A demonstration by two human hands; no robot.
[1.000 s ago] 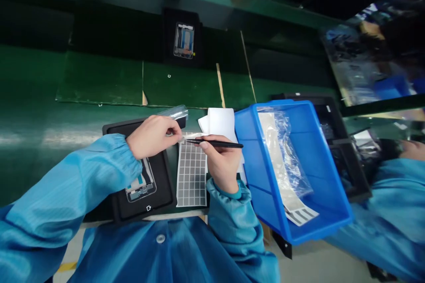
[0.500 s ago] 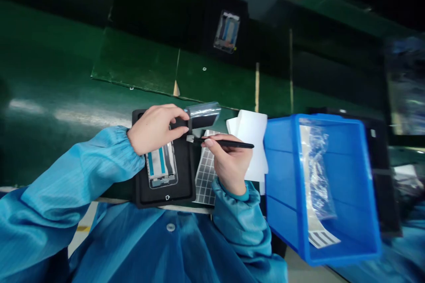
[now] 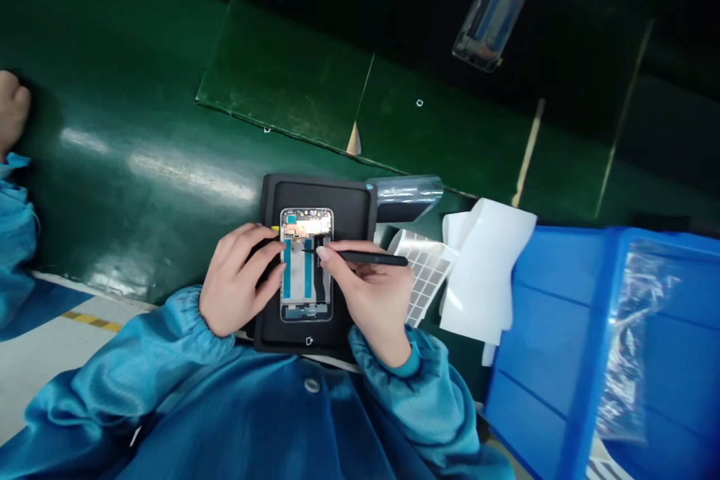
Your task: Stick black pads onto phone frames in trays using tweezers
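Observation:
An opened smartphone point(image 3: 300, 281), with its inner parts and blue strips showing, lies in a black tray point(image 3: 354, 202). My left hand point(image 3: 239, 281) rests at the phone's left edge, fingers bent and apart, their tips touching its side. Black tweezers point(image 3: 374, 258) are pinched in my right hand point(image 3: 376, 292), which reaches over from the right. Their dark tip points left, over the pale middle of the phone. Whether the tip touches the surface or holds anything is too small to tell.
Right of the tray lie a clear film point(image 3: 410, 191), a sheet of grey square stickers point(image 3: 419, 270) and white paper point(image 3: 487, 270). A blue bin point(image 3: 551, 315) holds clear plastic. Another opened phone point(image 3: 491, 19) sits farther back. Another person's hand point(image 3: 12, 111) is at the left edge.
My left hand has come away from the clear film to the phone's left side. The tweezers' tip, which had a pale piece at it beside the film, is now over the phone. The view has shifted.

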